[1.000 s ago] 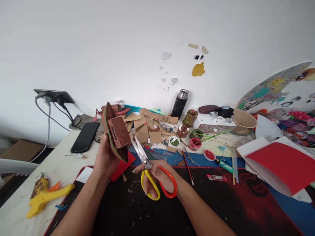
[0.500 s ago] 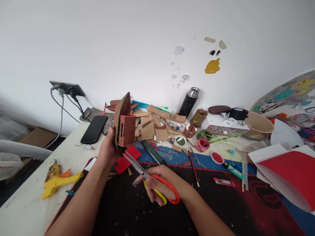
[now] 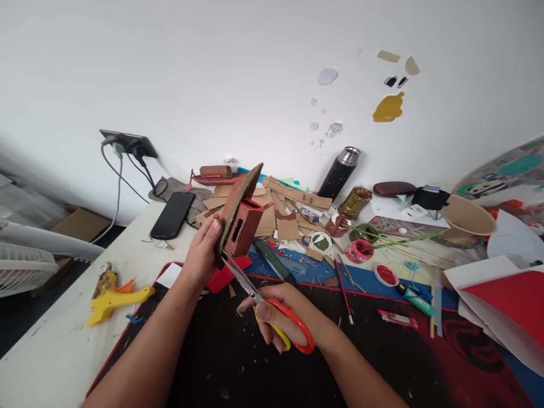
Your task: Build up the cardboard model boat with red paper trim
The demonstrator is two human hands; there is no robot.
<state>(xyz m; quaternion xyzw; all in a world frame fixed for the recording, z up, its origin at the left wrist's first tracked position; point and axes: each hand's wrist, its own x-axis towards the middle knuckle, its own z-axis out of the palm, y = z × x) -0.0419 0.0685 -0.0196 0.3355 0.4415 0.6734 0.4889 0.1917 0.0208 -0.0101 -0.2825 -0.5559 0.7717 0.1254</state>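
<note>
Raised in my left hand [image 3: 206,249] is a small model house [image 3: 244,229], reddish brown with a green-edged roof, tipped on its side. A dark slot shows in its wall, and red lines its open edge. My right hand [image 3: 276,317] grips scissors [image 3: 293,323] with one orange and one yellow handle loop. Their blades look nearly closed and point up at the lower edge of the model house; I cannot tell whether the tips touch it. Below the house, a piece of red paper [image 3: 227,276] lies on the dark mat [image 3: 238,362].
A yellow glue gun [image 3: 114,300] and a black phone [image 3: 173,215] lie on the left. Cardboard scraps [image 3: 289,226], a model boat [image 3: 216,177], paint jars [image 3: 359,250] and a black flask [image 3: 340,173] stand or lie behind. A paintbrush [image 3: 343,289] and red paper sheets [image 3: 510,300] are rightward.
The model house in my left hand has tilted further, so its slotted wall shows more. The scissor tips stay near its lower edge. My view has shifted slightly left.
</note>
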